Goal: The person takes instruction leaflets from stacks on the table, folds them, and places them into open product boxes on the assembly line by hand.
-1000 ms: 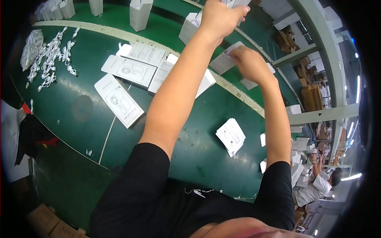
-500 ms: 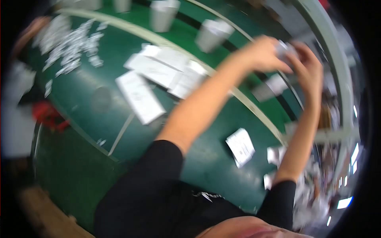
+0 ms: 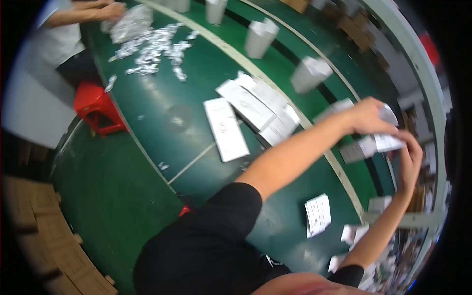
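Note:
Both my arms reach out over the moving-belt strip at the upper right. My left hand (image 3: 368, 116) is bent with its fingers curled down beside a pale sheet-like piece (image 3: 388, 115); what it grips is partly hidden and blurred. My right hand (image 3: 411, 156) curls around the white flap end of an open-topped white box (image 3: 358, 150). The fingertips of the two hands almost meet above this box. Another white box (image 3: 335, 109) stands just beyond my left forearm. Nearer my body, a small stack of printed leaflets (image 3: 318, 215) lies on the green table.
Several closed white boxes (image 3: 226, 130) lie on the table left of my arm. More open boxes (image 3: 310, 74) stand along the green belt (image 3: 285, 73). At upper left a co-worker's hands (image 3: 114, 11) touch a plastic bag (image 3: 132, 24) beside scattered small white packets (image 3: 153, 51). A red stool (image 3: 99, 109) stands below.
The view has swung, so table items appear further right and lower. My hands, earlier together around a small greyish piece, are now at the open white box.

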### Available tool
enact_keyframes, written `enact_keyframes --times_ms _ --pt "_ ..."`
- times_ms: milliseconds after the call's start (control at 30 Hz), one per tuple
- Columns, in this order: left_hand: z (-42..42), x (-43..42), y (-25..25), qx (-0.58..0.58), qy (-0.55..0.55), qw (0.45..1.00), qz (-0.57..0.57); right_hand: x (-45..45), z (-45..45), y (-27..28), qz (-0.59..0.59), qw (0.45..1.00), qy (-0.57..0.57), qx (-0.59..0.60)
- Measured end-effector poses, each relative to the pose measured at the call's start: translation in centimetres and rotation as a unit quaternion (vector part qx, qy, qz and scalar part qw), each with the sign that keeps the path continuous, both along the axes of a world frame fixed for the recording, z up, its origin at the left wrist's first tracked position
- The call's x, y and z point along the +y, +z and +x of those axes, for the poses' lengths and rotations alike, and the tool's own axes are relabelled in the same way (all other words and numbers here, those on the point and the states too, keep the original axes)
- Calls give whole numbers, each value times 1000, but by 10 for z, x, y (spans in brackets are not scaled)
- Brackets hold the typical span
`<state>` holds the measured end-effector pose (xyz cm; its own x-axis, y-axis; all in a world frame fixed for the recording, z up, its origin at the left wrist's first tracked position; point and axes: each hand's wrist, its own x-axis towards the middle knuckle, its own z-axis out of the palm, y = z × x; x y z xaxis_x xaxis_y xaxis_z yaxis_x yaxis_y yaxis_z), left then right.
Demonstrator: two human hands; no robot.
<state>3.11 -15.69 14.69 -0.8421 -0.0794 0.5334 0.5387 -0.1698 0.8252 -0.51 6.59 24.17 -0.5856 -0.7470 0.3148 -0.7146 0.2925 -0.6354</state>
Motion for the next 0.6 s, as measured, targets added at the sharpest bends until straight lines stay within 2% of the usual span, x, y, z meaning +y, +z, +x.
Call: enact_keyframes --times_ms 67,233,333,433,500,533,567,600 --pt "-10 11 -2 -38 -40 998 28 -1 4 -1 -6 1000 -13 18" --pt "4 7 0 23 -106 992 66 -8 17 0 -67 994 -37 -75" --pt "2 3 1 -5 -34 999 9 -15 17 7 -91 987 -33 -130" --pt "-2 0 0 -11 23 998 -55 -9 0 1 3 992 -123 -2" --pt "-1 -8 1 11 82 990 -113 -7 -12 -1 -112 965 -204 123" --pt "1 -12 1 43 104 988 -102 -5 -19 -3 -128 927 -287 203" --pt "11 -15 10 74 126 985 -91 -3 -22 -6 -126 928 -288 200" --pt "-5 -17 -5 64 93 994 -17 -1 -25 -10 -64 936 -267 220"
